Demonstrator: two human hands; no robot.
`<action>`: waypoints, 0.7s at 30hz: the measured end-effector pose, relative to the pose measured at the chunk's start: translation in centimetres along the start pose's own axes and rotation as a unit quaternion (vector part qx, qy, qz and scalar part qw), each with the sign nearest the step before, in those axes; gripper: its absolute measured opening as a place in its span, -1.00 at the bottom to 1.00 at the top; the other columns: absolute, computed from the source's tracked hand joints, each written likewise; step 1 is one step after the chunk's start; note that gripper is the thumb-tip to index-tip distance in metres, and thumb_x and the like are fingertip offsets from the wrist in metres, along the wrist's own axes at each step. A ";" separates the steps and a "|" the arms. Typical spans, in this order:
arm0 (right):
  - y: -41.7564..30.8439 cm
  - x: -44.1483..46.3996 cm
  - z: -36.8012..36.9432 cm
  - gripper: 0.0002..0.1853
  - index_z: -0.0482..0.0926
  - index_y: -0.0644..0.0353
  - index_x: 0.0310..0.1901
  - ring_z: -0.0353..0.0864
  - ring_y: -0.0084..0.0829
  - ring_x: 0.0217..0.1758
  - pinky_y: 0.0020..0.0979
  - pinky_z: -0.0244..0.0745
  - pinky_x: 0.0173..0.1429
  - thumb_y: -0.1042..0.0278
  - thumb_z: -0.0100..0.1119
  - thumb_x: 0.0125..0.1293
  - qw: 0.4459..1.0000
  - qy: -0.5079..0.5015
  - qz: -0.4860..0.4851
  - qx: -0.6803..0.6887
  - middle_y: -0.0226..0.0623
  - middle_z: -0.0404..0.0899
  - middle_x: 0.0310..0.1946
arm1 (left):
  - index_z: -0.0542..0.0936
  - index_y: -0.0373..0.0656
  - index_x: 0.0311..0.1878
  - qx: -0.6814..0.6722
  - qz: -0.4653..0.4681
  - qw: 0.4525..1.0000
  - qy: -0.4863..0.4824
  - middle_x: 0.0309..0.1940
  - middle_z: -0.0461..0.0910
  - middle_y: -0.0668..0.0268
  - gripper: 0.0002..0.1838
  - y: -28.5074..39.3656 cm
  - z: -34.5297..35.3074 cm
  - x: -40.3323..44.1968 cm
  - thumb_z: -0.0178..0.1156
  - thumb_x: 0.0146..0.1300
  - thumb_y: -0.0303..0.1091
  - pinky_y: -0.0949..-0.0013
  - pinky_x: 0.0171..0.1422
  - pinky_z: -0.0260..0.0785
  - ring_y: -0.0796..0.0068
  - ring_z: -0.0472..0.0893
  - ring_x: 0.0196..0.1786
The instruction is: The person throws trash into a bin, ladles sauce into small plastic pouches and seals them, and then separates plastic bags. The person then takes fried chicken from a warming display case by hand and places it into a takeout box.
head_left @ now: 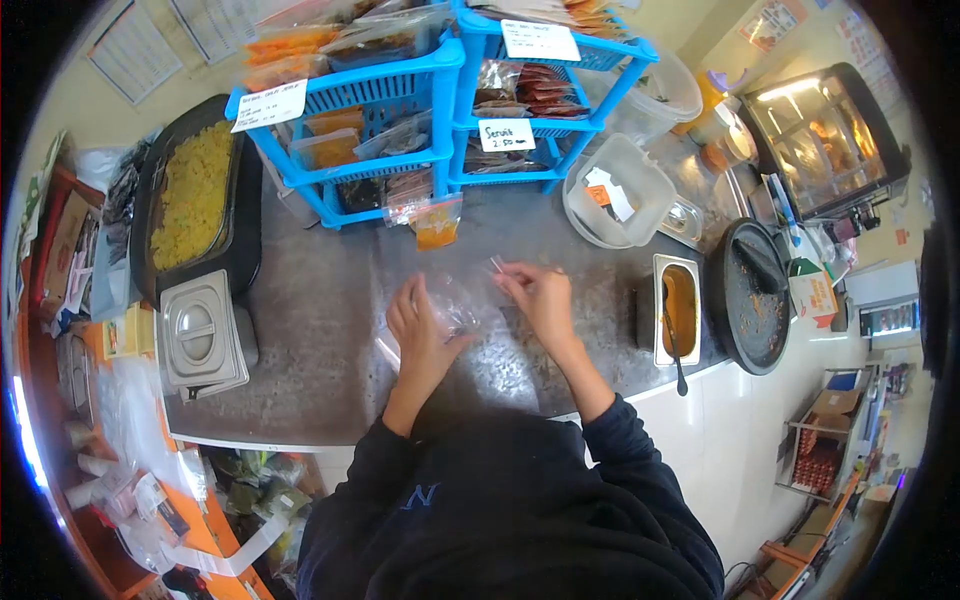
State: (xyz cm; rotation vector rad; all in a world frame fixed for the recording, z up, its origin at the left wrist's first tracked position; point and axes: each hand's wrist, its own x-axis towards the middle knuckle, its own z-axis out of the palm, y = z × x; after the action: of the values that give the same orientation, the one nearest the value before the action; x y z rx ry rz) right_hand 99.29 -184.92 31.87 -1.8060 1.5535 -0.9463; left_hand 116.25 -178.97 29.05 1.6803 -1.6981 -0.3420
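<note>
A clear plastic bag (455, 308) is between my hands over the dark metal table (310, 330). My left hand (420, 328) is curled around the bag's left side, thumb toward the middle. My right hand (542, 302) pinches what looks like the bag's upper right edge, where a thin reddish line shows near the fingertips. Glare on the clear film hides whether anything is inside. Just beyond, a small zip bag of orange-yellow contents (437, 226) hangs from the lower tier of a blue basket rack (390, 150).
On the left are a black tray of yellow food (190, 195) and a lidded steel container (200, 330). To the right stand a steel pan of orange sauce with a ladle (680, 300), a stone mortar (750, 300) and a clear plastic tub (620, 190).
</note>
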 end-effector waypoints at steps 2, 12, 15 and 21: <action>-2.2 -0.9 -2.3 -0.91 0.68 0.12 -0.40 0.55 -0.28 -0.46 -0.40 0.37 -0.35 0.35 0.32 0.04 0.990 0.089 -0.072 -0.077 -0.29 0.59 -0.52 | 0.40 -0.24 0.03 -0.146 -0.009 0.989 -0.025 -0.06 0.43 0.13 -0.46 1.9 -1.3 0.6 0.37 0.02 -0.25 0.20 0.15 0.20 0.23 0.41 0.05; -4.8 -8.8 -5.6 -0.79 0.67 -0.02 -0.29 0.50 -0.46 -0.27 -0.39 0.31 -0.25 0.32 0.32 -0.05 0.950 0.168 -0.212 -0.153 -0.57 0.57 -0.35 | 0.46 -0.29 -0.26 -0.353 -0.017 0.930 -0.098 -0.48 0.53 0.26 -0.82 9.3 -1.8 -1.3 0.08 0.32 -0.34 0.45 -0.19 0.33 0.53 0.50 -0.35; -4.0 -10.4 -6.4 -0.73 0.66 -0.03 -0.22 0.49 -0.46 -0.20 -0.36 0.29 -0.17 0.31 0.32 -0.05 0.933 0.201 -0.222 -0.200 -0.56 0.56 -0.26 | 0.47 -0.29 -0.24 -0.435 -0.051 0.890 -0.131 -0.44 0.54 0.31 -0.85 10.1 -1.4 -2.5 0.06 0.34 -0.37 0.50 -0.18 0.33 0.58 0.51 -0.31; -4.5 -12.7 -8.4 -0.69 0.66 0.05 -0.19 0.46 -0.39 -0.15 -0.34 0.29 -0.05 0.27 0.36 -0.06 0.959 0.195 -0.184 -0.089 -0.48 0.56 -0.25 | 0.51 -0.29 -0.27 -0.475 -0.080 0.863 -0.155 -0.39 0.59 0.31 -0.88 11.6 -1.3 -3.6 0.10 0.32 -0.41 0.56 -0.19 0.37 0.65 0.55 -0.30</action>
State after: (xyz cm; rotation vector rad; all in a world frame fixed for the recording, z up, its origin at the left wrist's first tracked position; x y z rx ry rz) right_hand 94.21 -171.39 38.51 -2.1855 1.5974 -1.4522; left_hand 107.91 -173.80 36.30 1.0242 -1.2266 -1.3422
